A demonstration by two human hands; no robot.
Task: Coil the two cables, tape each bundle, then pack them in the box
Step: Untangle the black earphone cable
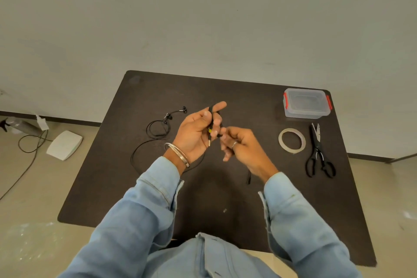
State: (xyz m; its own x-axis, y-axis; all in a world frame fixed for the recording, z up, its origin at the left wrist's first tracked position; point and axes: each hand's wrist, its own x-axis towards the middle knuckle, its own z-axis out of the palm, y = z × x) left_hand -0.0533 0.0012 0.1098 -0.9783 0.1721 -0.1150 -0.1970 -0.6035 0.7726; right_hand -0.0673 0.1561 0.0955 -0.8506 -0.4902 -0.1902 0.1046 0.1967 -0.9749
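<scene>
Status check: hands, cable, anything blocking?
Left hand grips the black cable; right hand pinches it. Earphones loose on table. Box shut. Nothing blocking.

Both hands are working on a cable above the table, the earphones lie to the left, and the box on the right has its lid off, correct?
Not quite. In the head view the box has its lid on, red clips at both ends. The rest holds.

Earphones (165, 119) lie left on the desk (225, 198); box (306, 104) far right, tape roll (292, 140) before it, scissors (319, 153) just right of the roll.
</scene>
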